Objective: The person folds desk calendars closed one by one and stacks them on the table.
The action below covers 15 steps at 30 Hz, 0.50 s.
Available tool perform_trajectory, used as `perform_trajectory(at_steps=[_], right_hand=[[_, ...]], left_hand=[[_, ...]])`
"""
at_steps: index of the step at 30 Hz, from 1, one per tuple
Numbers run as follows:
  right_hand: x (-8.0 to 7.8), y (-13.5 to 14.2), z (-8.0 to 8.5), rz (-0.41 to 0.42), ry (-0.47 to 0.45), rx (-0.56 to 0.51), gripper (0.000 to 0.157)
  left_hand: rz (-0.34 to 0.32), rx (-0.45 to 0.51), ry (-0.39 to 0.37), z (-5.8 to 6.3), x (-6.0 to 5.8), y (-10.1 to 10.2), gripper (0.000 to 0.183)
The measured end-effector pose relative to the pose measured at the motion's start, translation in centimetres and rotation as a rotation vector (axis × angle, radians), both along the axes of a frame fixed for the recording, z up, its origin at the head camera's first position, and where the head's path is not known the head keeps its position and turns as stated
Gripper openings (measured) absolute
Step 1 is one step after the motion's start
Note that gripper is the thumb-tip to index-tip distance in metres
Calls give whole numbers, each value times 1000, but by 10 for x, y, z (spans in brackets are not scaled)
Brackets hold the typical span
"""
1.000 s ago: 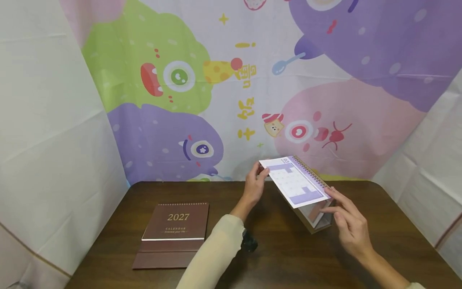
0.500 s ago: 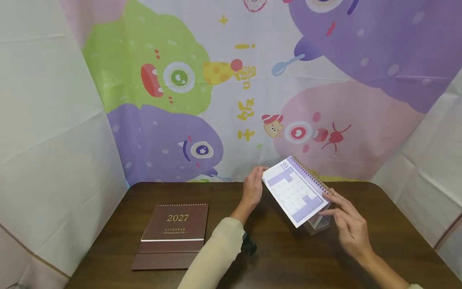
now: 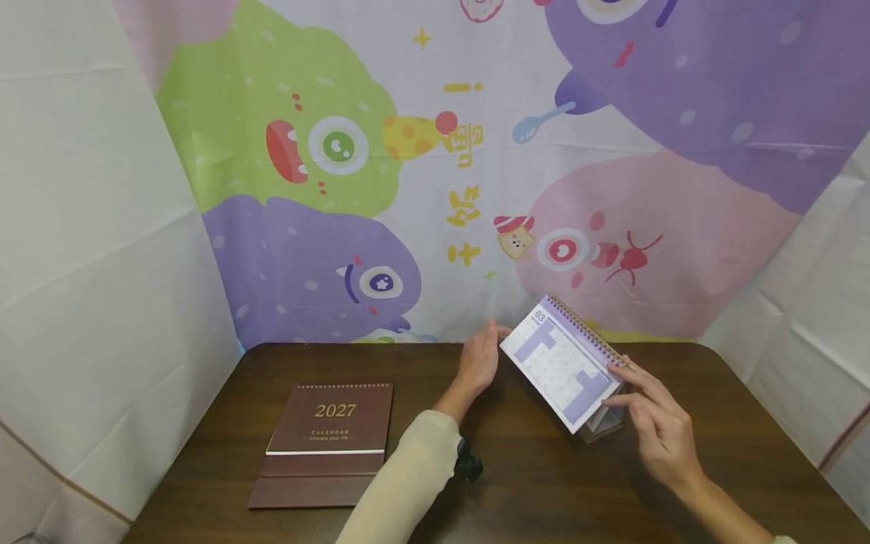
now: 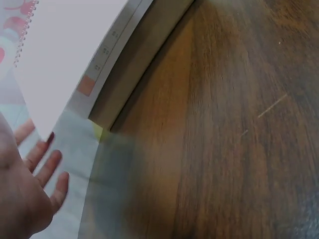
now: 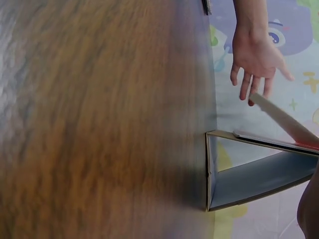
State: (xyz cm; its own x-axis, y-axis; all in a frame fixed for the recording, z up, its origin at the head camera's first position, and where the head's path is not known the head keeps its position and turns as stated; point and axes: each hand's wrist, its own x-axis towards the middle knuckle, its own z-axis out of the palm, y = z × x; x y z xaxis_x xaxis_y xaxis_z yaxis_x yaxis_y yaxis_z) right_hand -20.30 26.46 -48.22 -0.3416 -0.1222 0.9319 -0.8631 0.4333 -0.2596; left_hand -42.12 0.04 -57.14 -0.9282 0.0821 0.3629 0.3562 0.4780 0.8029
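A white and purple desk calendar [image 3: 557, 363], its page marked 03, stands slanted on the table at right, spiral binding [image 3: 587, 332] uppermost. My right hand [image 3: 666, 434] holds its near side edge, fingers at the binding and by the side opening. In the right wrist view the triangular stand [image 5: 209, 172] is seen from its open end, one page [image 5: 284, 119] lifted away from the rest. My left hand [image 3: 479, 359] is spread with straight fingers at the page's far lower corner; its fingertips [image 4: 50, 138] meet or nearly meet that corner, and I cannot tell which.
A brown 2027 calendar [image 3: 333, 423] lies on the dark wooden table [image 3: 530, 499] at left, partly behind my left sleeve [image 3: 408, 468]. Behind the table hangs a cartoon-printed cloth [image 3: 421, 181]. White cloth walls [image 3: 88, 264] close both sides.
The calendar's front page has swung down toward the stand, its lower edge dropping and shifting right. My left fingers have let go of its corner and straightened. My right hand stays put.
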Motion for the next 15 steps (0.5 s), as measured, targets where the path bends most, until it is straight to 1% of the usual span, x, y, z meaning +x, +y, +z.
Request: perform_trajectory(at_steps=[4, 7, 10, 11, 13, 14, 15], right_hand=[[0, 1, 0, -1, -6, 4, 35], [0, 1, 1, -1, -5, 5, 34], [1, 1, 1, -10, -6, 7, 32], [1, 1, 1, -14, -10, 6, 32], [1, 2, 2, -22, -27, 2, 31], [1, 2, 2, -25, -37, -2, 31], [1, 3, 2, -25, -47, -7, 31]], left_hand=[[-4, -58, -89, 8, 10, 4, 91], [-29, -100, -133, 16, 20, 6, 97], [-71, -133, -155, 25, 30, 8, 94], [-92, -137, -169, 31, 35, 7, 90], [-110, -148, -174, 31, 37, 9, 84], [-123, -138, -185, 40, 45, 8, 80], [-123, -142, -186, 39, 44, 9, 78]])
